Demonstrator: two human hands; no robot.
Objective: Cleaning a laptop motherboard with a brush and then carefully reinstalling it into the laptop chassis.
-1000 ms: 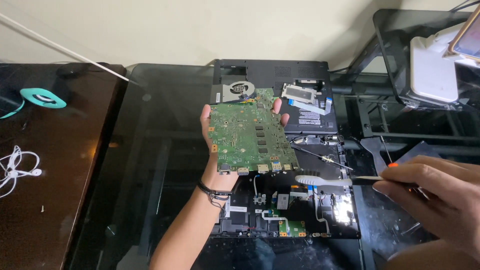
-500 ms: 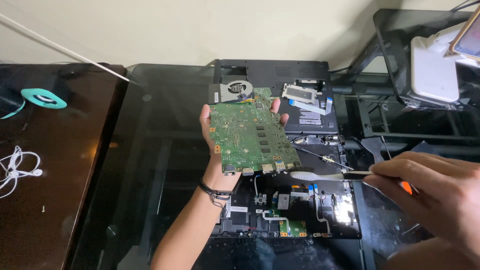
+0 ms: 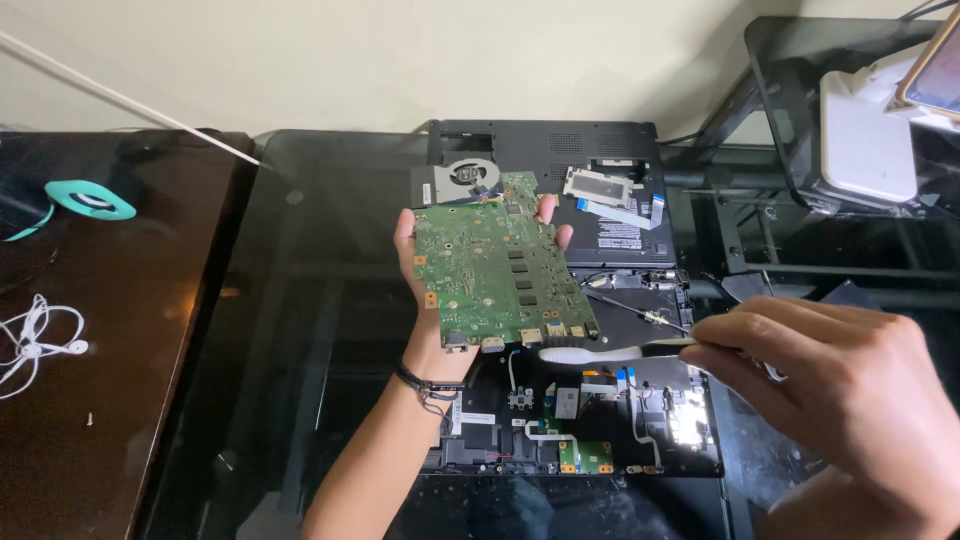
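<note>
My left hand [image 3: 428,345] holds a green circuit board [image 3: 500,265] upright from behind, with fingers wrapped over both side edges. A cooling fan [image 3: 462,178] is attached at the board's top. My right hand [image 3: 840,390] grips the handle of a white brush [image 3: 590,353]. The brush head sits just under the board's lower edge, by its row of ports. Below both lies an opened black laptop base [image 3: 600,420] with small boards and cables exposed.
A dark glass table [image 3: 300,300] carries the laptop parts. To the left, a brown wooden table [image 3: 120,420] holds a teal tape roll [image 3: 92,200] and white earphones [image 3: 35,340]. A white device [image 3: 865,130] sits on a glass shelf at the right.
My right hand has moved left and closer, bringing the brush head from beside the board to its lower edge. The left hand and board have stayed almost still.
</note>
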